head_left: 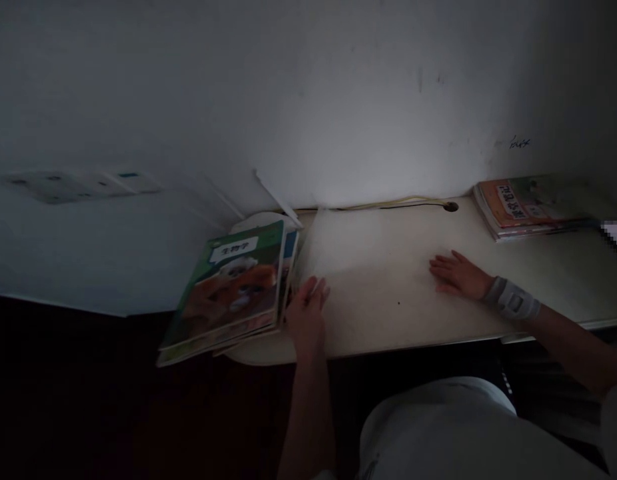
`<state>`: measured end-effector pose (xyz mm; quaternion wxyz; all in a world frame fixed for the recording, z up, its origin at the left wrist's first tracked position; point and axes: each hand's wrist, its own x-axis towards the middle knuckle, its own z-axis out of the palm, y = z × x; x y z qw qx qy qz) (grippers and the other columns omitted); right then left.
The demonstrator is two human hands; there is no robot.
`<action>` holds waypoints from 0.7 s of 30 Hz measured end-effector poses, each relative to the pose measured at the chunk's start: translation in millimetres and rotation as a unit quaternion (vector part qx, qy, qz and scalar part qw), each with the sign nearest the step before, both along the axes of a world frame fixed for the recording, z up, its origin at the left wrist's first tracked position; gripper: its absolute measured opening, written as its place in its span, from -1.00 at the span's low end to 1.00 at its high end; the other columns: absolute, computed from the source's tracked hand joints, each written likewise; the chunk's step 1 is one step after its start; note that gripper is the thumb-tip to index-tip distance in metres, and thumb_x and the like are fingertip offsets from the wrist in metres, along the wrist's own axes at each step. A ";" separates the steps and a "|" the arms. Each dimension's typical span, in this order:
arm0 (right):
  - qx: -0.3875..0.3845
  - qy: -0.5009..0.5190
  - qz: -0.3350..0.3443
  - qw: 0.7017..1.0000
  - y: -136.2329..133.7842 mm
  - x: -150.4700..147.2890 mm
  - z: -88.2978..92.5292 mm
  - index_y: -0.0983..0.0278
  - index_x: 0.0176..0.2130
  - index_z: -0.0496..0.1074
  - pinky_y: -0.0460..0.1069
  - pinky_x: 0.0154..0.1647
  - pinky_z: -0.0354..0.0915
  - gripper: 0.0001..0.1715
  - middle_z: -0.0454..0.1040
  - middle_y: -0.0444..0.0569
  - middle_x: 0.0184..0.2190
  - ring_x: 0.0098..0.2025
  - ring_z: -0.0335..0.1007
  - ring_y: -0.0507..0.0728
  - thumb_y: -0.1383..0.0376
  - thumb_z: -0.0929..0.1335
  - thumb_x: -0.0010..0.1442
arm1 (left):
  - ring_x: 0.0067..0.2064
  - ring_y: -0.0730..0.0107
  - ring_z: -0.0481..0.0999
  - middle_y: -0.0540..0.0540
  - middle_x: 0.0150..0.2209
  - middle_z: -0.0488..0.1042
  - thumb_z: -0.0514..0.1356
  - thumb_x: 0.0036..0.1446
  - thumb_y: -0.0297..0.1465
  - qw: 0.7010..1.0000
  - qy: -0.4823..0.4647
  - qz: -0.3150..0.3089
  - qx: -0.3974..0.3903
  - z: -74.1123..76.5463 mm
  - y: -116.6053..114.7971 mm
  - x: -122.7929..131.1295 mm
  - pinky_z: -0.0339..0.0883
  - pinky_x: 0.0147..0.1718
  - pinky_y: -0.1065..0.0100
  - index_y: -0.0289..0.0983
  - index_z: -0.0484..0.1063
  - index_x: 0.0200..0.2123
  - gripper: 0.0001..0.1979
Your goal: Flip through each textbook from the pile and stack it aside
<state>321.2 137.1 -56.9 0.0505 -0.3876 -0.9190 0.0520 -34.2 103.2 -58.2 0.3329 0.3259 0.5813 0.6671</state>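
Note:
A stack of books with a green biology textbook (236, 280) on top lies at the left end of the pale desk (373, 287). The stack sits askew, and its lower left part juts past the desk's rounded end. Against the right edge of the stack is my left hand (306, 310), its fingers loosely apart and nothing visible between them; exact contact with the books is hard to make out. My right hand (457, 275) rests flat on the desktop with fingers stretched out, holding nothing. A grey band (513, 300) circles my right wrist.
Another pile of books (528, 207) with an orange and green cover lies at the back right. A yellow cable (388, 202) runs along the wall to a hole (451, 207) in the desk. Wall sockets (83, 185) are at left. The room is dim.

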 end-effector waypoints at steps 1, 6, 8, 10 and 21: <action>-0.002 0.005 -0.012 1.000 -2.2 15.0 -0.8 0.24 0.15 0.29 0.37 0.20 -0.07 -0.41 0.25 0.15 0.19 0.26 0.08 0.30 0.00 0.15 0.28 | -0.07 0.22 0.52 -0.18 -0.09 0.50 0.26 -0.03 -0.32 0.997 0.063 -0.017 -0.030 -3.0 -3.3 -1.1 0.33 0.03 0.07 -0.27 0.49 -0.19 -0.71; 0.014 0.043 -0.080 0.996 -18.5 80.5 -6.1 0.24 0.17 0.26 0.29 0.20 0.03 -0.42 0.26 0.15 0.19 0.26 0.08 0.28 0.03 0.18 0.26 | 0.30 -0.03 0.04 -0.27 0.24 0.18 0.11 0.13 -0.36 0.879 0.466 -0.058 -0.083 1.8 -18.5 10.0 0.00 0.21 -0.09 -0.25 0.39 0.03 -0.62; 0.059 0.061 -0.126 0.988 -17.5 84.8 -2.7 0.29 0.19 0.22 0.28 0.21 0.03 -0.38 0.19 0.20 0.22 0.29 0.01 0.29 0.03 0.18 0.26 | 0.35 -0.10 -0.25 -0.31 0.33 -0.06 0.07 0.18 -0.31 0.823 0.564 -0.032 -0.065 18.3 -17.5 32.3 -0.14 0.22 -0.17 -0.32 0.26 0.15 -0.53; 0.100 0.062 -0.169 0.979 -9.3 69.6 3.6 0.31 0.23 0.15 0.31 0.22 -0.03 -0.34 0.09 0.24 0.26 0.31 -0.07 0.31 0.01 0.15 0.28 | 0.35 -0.12 -0.36 -0.34 0.35 -0.18 0.03 0.22 -0.24 0.781 0.621 -0.051 -0.040 38.2 -7.9 65.9 -0.20 0.21 -0.20 -0.35 0.12 0.23 -0.44; 0.028 -0.030 -0.165 0.985 25.6 4.8 -11.9 0.36 0.25 0.10 0.42 0.15 -0.01 -0.27 0.02 0.33 0.27 0.29 -0.04 0.39 -0.04 0.08 0.29 | 0.35 -0.11 -0.31 -0.25 0.36 -0.20 -0.19 0.21 0.02 0.588 0.703 -0.385 -0.114 17.2 82.0 132.7 -0.29 0.14 -0.35 -0.28 -0.07 0.31 -0.28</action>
